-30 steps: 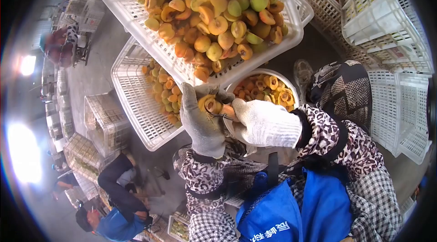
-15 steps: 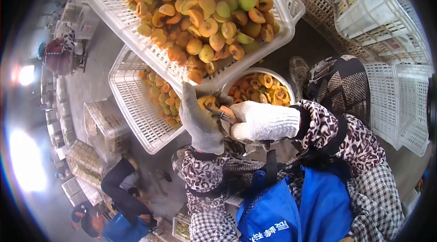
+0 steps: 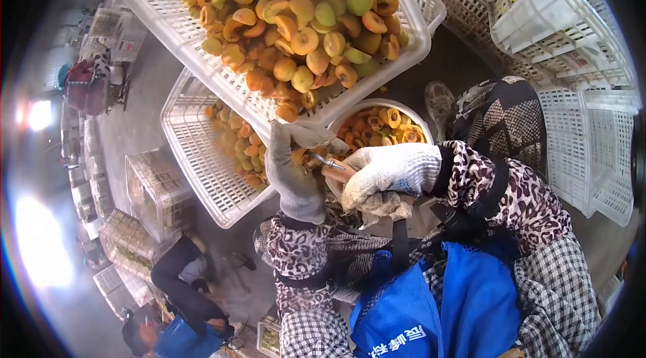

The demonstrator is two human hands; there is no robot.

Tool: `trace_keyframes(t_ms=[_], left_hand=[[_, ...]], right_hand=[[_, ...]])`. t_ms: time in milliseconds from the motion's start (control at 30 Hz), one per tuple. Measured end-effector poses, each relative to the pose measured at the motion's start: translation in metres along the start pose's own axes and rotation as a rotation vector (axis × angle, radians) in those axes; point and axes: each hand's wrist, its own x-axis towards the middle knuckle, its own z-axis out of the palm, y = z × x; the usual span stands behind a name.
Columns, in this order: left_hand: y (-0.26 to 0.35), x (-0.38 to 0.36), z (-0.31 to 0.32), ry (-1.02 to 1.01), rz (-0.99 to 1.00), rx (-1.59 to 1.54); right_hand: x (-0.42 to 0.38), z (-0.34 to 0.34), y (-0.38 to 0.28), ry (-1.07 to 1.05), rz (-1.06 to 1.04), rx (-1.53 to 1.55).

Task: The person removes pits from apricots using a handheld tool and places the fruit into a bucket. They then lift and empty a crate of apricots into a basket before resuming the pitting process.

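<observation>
My left hand (image 3: 294,173), in a grey-white knit glove, curls around a peach half (image 3: 299,155), which shows only partly between thumb and fingers. In my right hand (image 3: 390,177), also gloved, is a pitting knife with a wooden handle (image 3: 338,171) and a curved metal tip (image 3: 324,159). That tip points left, right at the fruit. Just above my hands rises a white plastic crate (image 3: 377,84) heaped with orange and greenish peach halves (image 3: 304,40). Close behind my right hand stands a round white tub (image 3: 426,130) with cut fruit pieces in it.
A lower white crate (image 3: 195,169) holds more fruit at the left. Tall white crates (image 3: 538,15) stand at the right, beside a person's patterned trouser leg (image 3: 501,122). At lower left a person in blue (image 3: 185,336) sits near stacked crates (image 3: 155,186).
My right hand has turned and drawn slightly down, so more of the knife's wooden handle shows. My left hand stays in nearly the same place, with less of the fruit visible.
</observation>
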Motion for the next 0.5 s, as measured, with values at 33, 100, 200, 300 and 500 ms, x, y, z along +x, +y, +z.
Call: trace_keyframes(t_ms=[33, 100, 200, 300, 500], left_hand=[[0.0, 0.001, -0.001, 0.001, 0.004, -0.002], [-0.004, 0.002, -0.005, 0.059, -0.093, 0.011], [-0.004, 0.002, -0.003, 0.144, -0.234, -0.019], [0.009, 0.004, 0.007, 0.251, -0.523, -0.427], [-0.011, 0.011, -0.031, 0.301, -0.147, -0.144]], right_hand=[[-0.001, 0.0, 0.0, 0.009, -0.041, -0.015], [0.004, -0.001, 0.005, 0.014, -0.03, -0.097], [0.016, -0.006, 0.02, 0.023, -0.112, -0.097], [0.028, -0.012, 0.026, -0.099, -0.19, -0.139], [0.014, -0.016, 0.017, 0.172, -0.191, -0.926]])
